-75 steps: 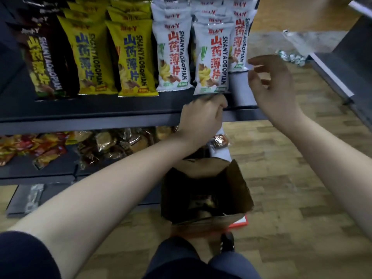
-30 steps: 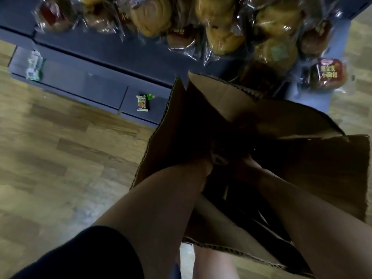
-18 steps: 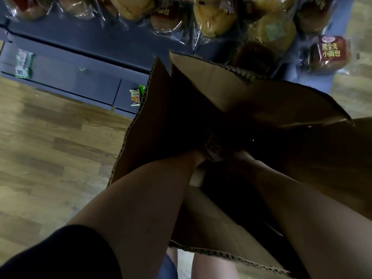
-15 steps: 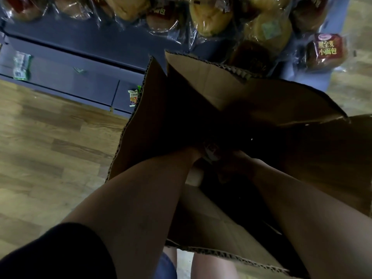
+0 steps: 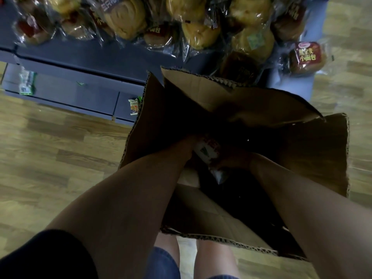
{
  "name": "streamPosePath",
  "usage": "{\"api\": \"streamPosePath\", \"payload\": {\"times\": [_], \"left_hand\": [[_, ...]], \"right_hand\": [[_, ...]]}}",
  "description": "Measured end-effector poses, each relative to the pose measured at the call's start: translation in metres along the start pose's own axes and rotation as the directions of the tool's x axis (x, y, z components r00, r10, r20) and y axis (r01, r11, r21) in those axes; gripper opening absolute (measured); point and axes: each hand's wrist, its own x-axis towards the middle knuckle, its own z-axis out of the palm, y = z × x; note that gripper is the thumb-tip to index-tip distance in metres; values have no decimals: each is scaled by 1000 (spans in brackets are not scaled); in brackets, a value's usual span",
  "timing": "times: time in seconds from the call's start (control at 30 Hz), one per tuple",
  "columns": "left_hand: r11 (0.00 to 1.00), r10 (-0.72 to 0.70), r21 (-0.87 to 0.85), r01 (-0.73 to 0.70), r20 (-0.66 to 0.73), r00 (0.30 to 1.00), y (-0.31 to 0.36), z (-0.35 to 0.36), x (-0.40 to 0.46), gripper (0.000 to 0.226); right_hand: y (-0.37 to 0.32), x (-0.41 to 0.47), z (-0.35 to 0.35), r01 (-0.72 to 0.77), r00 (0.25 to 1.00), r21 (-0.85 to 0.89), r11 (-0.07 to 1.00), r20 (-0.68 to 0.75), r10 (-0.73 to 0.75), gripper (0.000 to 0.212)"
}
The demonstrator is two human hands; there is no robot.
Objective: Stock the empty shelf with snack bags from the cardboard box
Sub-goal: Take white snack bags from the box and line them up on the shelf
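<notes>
- Head view, task item: a white plastic snack bag with red lettering and a green mark (image 5: 208, 153) sits inside the open brown corrugated cardboard box (image 5: 314, 158), near the middle of the frame. The dark interior hides the rest of the box's contents.
- Head view, left hand (image 5: 189, 144): it reaches into the box from 7 o'clock and meets the bag's left edge. Its fingers are hidden behind the bag and in shadow; whether they are closed on the bag cannot be told.
- Head view, right hand (image 5: 231, 162): it enters from 5 o'clock and lies against the bag's lower right side, with a pale end of packaging showing just below it. Its finger spread cannot be told either.
- Head view, key relation: the bag lies between the two hands, at 3 o'clock from the left hand and 10 o'clock from the right. Its long axis appears to run from 11 o'clock to 5 o'clock. Both hands touch it; neither is clearly nearer.
- Head view, surroundings: a dark blue metal shelf (image 5: 84, 55) at 12 o'clock carries clear-wrapped bread buns (image 5: 197, 31).
- Judgement: the coming lift probably calls for a straight pull up between the box flaps, towards 6 o'clock.
</notes>
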Motion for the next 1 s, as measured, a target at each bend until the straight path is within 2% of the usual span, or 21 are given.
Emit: {"api": "streamPosePath", "payload": {"times": [0.07, 0.1, 0.17, 0.2, 0.27, 0.4, 0.53, 0.6, 0.7, 0.9, 1.0], "left_hand": [[999, -8, 32, 7, 9, 1000, 2, -6, -2, 45], [999, -20, 49, 19, 11, 1000, 3, -10, -4, 46], [985, -35, 168, 32, 16, 999, 9, -13, -12, 47], [977, -14, 211, 9, 25, 1000, 11, -13, -16, 47], [973, 34, 228, -34, 5, 999, 19, -11, -26, 45], [909, 254, 360, -211, -77, 964, 40, -16, -53, 36], [819, 417, 469, -331, -90, 904, 51, -29, -91, 25], [788, 476, 495, -366, -113, 872, 53, -35, -107, 23], [774, 512, 487, -404, -105, 853, 61, -43, -131, 19], [672, 622, 527, -520, -22, 783, 89, -45, -177, 16], [635, 663, 543, -550, -18, 748, 104, -44, -201, 31]], "right_hand": [[0, -6, 4, -8, 1000, 18, 1000, 7, 7, 17], [2, -7, 5, -14, 1000, 38, 999, 2, 14, 17], [-1, -16, 5, 6, 999, 97, 995, -39, -2, 33], [-6, -24, 5, 25, 996, 98, 995, -83, -17, 50], [-11, -36, 3, 60, 983, 69, 996, -178, -47, 73], [-17, -58, 5, 140, 947, 57, 988, -299, -117, 86], [-30, -87, 14, 229, 871, -154, 961, -409, -273, 95], [-40, -106, 21, 255, 798, -298, 920, -472, -374, 94], [-52, -128, 33, 228, 636, -483, 845, -583, -505, 85], [-78, -166, 41, 205, 367, -564, 800, -713, -597, 74], [-92, -183, 37, 216, 276, -571, 792, -743, -610, 72]]}}
